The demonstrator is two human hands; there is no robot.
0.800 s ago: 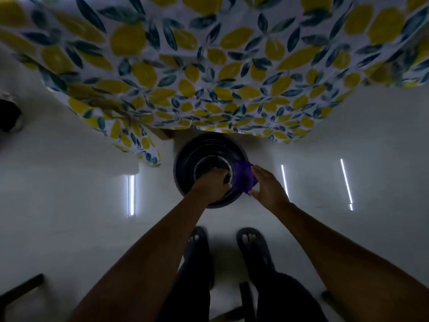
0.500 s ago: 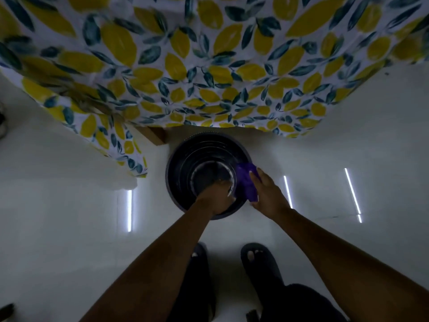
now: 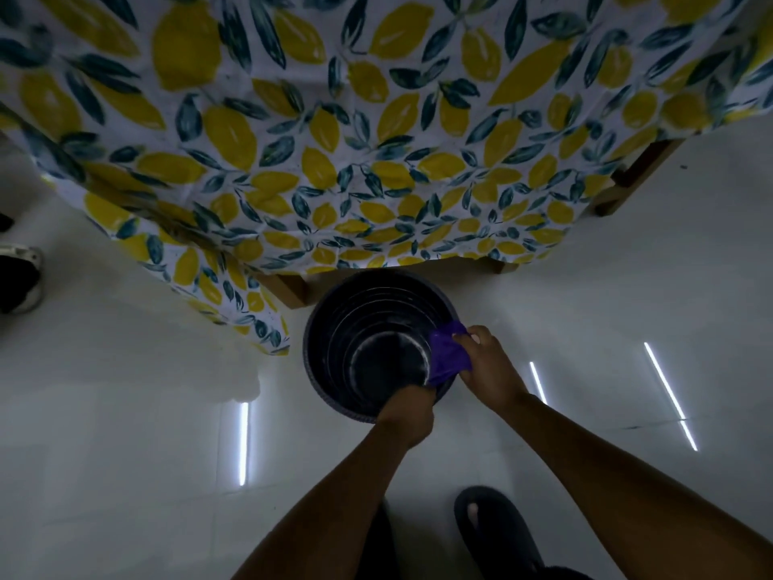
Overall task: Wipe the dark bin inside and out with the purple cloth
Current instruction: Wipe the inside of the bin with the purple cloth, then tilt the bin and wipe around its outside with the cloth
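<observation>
The dark bin [image 3: 355, 324] stands upright on the white floor, its round opening facing me, ribbed inside. My left hand [image 3: 408, 416] grips the bin's near rim. My right hand [image 3: 487, 366] holds the purple cloth [image 3: 447, 355] bunched against the right side of the rim, the cloth draped over the edge and partly inside. The bin's outer wall is mostly hidden from this angle.
A table with wooden legs [image 3: 288, 288] stands just behind the bin, covered by a lemon-print tablecloth [image 3: 334, 140] hanging low. A dark shoe [image 3: 19, 278] lies at the far left. My sandalled feet [image 3: 493, 525] are below. Glossy white floor tiles [image 3: 125, 412] reflect light strips.
My left hand slid from over the bin's middle to its near rim. My right hand and the cloth stayed at the right rim. The camera shifted, so the bin appears further right.
</observation>
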